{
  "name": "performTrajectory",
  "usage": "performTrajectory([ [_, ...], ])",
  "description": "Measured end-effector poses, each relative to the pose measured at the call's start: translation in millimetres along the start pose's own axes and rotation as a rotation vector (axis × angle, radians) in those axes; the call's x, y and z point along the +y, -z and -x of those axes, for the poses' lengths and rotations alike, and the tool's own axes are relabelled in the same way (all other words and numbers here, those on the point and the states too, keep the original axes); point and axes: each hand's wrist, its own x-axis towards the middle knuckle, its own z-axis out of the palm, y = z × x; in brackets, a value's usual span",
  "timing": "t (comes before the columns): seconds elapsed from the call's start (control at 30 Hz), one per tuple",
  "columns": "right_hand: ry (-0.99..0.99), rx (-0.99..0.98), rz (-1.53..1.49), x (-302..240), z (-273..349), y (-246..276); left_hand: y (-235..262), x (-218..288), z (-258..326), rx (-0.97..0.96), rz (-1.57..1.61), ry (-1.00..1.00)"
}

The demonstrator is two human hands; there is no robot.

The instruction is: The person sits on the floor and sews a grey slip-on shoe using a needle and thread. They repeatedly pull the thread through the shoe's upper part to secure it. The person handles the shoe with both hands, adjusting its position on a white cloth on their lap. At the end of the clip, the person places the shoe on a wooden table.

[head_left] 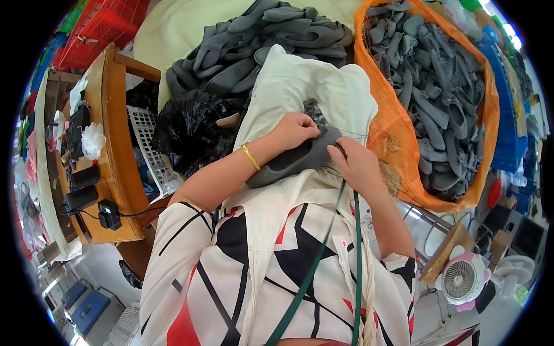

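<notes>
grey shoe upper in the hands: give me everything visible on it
The grey shoe upper is a soft, matte, fabric-like piece, slipper-shaped, lying tilted with one end low toward the person's left and the other up under the hands. It rests on a cream cloth over the lap. The left hand presses on its upper end; the right hand grips its right edge. A thin thread runs off to the right from it. Its underside is hidden.

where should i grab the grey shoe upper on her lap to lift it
Probably by its free lower-left end, coming from the left: the grey shoe upper lies slanted across the cream cloth, its upper-right end already covered by the left hand and right hand.
</notes>
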Motion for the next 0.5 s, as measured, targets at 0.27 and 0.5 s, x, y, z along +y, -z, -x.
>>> performTrajectory([
  [0.27, 0.060, 0.003, 0.200, 2, -16, -10, -1, -2, 2, 0.036, 0.082, -0.009],
  [0.5, 0.078, -0.010, 0.273, 3, -21, -11, 0, 3, 4, 0.026, 0.099, 0.003],
])
